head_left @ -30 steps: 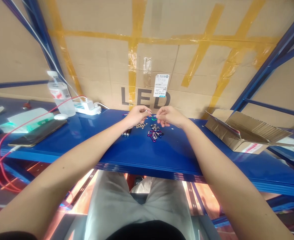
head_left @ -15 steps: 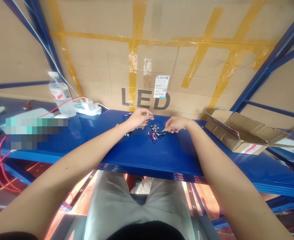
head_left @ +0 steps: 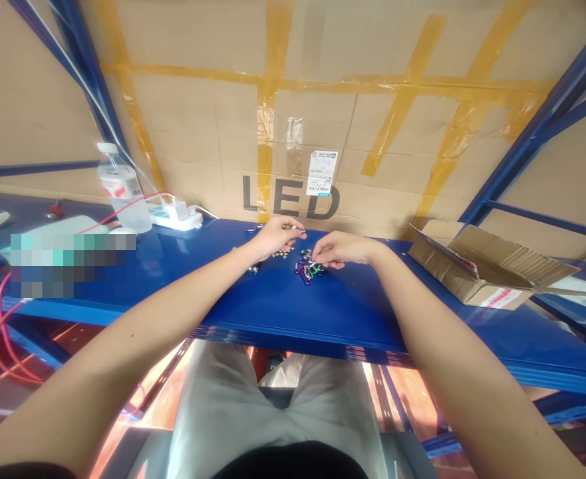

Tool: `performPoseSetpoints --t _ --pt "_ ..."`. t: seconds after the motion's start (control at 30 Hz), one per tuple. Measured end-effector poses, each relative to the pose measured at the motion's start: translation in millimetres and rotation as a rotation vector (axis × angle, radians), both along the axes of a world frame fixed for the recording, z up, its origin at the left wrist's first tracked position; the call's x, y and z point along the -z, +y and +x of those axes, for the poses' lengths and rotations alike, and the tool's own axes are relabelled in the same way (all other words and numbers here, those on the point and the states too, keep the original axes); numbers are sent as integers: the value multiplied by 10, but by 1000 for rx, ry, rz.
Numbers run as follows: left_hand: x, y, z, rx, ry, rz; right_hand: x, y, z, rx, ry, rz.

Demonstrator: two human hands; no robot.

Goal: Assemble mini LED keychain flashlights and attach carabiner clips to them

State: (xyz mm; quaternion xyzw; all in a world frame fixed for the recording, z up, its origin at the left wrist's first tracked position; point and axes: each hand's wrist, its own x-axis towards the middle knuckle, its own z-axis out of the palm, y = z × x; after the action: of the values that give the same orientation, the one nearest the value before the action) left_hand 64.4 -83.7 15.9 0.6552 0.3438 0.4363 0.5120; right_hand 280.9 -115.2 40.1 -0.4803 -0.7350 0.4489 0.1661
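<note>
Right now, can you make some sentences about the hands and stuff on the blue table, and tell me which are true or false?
1. The right hand is at the pile of colourful clips. True.
2. The left hand lies flat on the table. False: its fingers are curled, pinching a small shiny piece.
3. The open box is on the right. True.
4. The bottle stands inside the box. False: it stands at the left, beside the power strip.
5. The big letters on the cardboard say LED. True.
</note>
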Motion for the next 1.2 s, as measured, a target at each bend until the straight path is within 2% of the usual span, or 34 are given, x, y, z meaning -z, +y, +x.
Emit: performPoseSetpoints --t 0.1,0.17,0.27,0.4,0.6,0.83,0.97,1.1,1.2 --pt "22 31 -4 8 2 11 10 -4 -100 -9 -76 30" --pt "31 40 -5 18 9 17 -8 10 -109 83 -115 138" --pt "34 28 1 35 25 7 -19 32 -115 219 -27 341" --pt "23 -10 10 33 56 4 42 52 -194 181 119 433" --pt "12 -27 2 82 50 -8 101 43 -276 185 188 484" --pt "27 -1 12 108 40 -24 73 61 -205 197 149 467" --pt "17 49 -11 49 -15 -45 162 187 -70 286 -27 386" --pt "1 95 -44 6 -89 -81 286 283 32 265 -107 267" --pt "-13 91 -56 18 -100 -91 317 300 58 238 -101 224"
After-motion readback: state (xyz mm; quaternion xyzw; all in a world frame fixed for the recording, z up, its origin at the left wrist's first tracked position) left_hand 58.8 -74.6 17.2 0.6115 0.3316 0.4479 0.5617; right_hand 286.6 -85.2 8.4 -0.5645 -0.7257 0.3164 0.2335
